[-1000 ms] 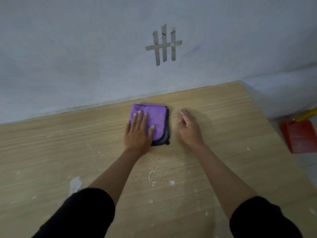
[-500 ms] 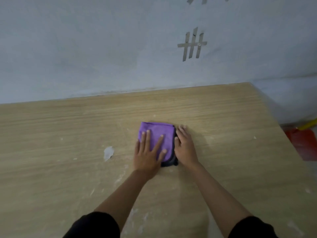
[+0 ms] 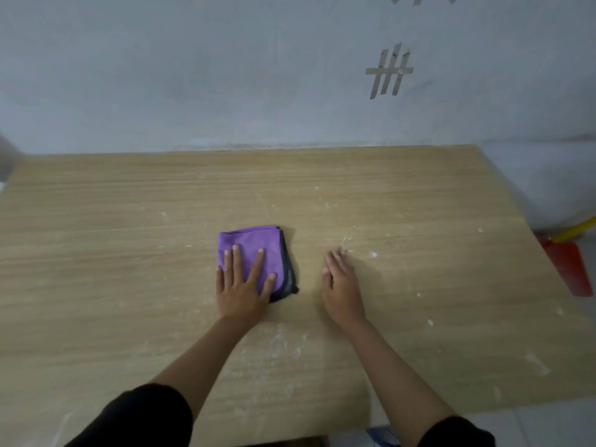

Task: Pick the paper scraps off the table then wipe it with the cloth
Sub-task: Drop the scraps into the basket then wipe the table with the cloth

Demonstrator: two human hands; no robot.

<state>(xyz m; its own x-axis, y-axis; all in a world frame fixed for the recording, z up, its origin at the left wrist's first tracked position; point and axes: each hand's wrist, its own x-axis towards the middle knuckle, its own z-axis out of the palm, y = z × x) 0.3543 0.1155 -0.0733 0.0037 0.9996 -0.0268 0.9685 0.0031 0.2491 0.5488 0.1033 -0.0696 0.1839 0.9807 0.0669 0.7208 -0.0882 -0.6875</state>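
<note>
Since half a second ago the right hand [image 3: 342, 285] has drawn away from the purple cloth [image 3: 254, 240]. It now lies flat on the table [image 3: 129, 221] with loose fingers, holding nothing, at three o'clock from the cloth and clear of it. Nearest are black sleeves [image 3: 138, 417], with white flecks [image 3: 283, 343] between the forearms. The left hand [image 3: 242, 285] presses the folded cloth at mid-table, fingers spread and straight. A red dustpan [image 3: 567, 266] lies at three o'clock, off the table. Tape strips [image 3: 388, 72] mark the wall at one o'clock.
</note>
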